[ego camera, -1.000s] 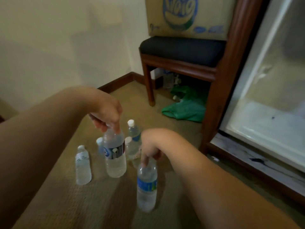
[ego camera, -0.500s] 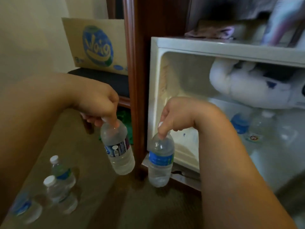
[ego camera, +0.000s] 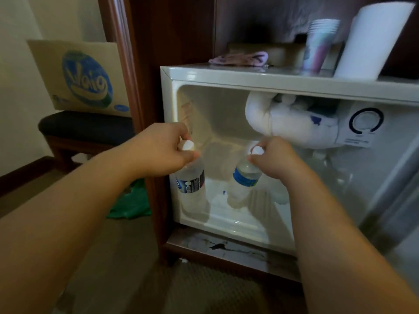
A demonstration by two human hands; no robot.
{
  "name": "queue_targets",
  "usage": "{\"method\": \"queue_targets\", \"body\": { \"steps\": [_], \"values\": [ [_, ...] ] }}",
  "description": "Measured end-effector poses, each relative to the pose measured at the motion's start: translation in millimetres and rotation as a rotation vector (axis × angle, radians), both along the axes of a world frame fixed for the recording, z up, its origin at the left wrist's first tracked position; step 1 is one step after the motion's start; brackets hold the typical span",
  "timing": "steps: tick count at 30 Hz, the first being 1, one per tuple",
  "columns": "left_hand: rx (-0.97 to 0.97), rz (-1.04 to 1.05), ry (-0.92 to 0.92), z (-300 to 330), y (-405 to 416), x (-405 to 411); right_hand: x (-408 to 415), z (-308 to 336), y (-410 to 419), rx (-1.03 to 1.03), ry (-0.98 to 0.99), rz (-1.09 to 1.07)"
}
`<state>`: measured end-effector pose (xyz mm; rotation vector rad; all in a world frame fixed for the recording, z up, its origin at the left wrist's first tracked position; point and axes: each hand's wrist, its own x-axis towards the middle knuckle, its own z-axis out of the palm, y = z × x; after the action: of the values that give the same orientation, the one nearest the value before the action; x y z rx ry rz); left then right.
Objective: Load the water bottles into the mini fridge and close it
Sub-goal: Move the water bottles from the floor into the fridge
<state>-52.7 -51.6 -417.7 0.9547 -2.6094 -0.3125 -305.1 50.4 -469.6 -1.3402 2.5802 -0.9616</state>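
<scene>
Plastic bottles gripped by necks, left hand (ego camera: pixel 165 150) bottle (ego camera: pixel 191 180), right hand (ego camera: pixel 272 159) bottle (ego camera: pixel 243 180), inside fridge (ego camera: pixel 226 74) opening

— What's over on the left?
— A cream wall (ego camera: pixel 15 91) with dark baseboard (ego camera: pixel 25 171), and a dark-cushioned wooden chair (ego camera: pixel 84 130) carrying a cardboard box (ego camera: pixel 77 75).
— And underfoot?
— Brownish carpet (ego camera: pixel 127 257), dim, with a green cloth (ego camera: pixel 133 202) lying beside the dark wood cabinet (ego camera: pixel 172 35).
</scene>
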Motion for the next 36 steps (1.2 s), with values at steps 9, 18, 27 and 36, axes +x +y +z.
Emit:
{"method": "queue_targets", "body": {
  "steps": [9, 18, 27, 36],
  "values": [
    [0.017, -0.106, 0.301, -56, -14, -40, -26, -38, -11, -0.14, 0.081, -0.131],
    [0.0, -0.08, 0.458, -80, -27, -63, -29, -66, -34, -0.368, 0.233, -0.173],
    [0.012, -0.092, 0.461, -104, -42, -73, -50, -82, -46, -0.267, 0.24, -0.231],
    [0.023, -0.092, 0.438, -111, -42, -81, -77, -85, -53, -0.218, 0.413, -0.223]
  ]
}}
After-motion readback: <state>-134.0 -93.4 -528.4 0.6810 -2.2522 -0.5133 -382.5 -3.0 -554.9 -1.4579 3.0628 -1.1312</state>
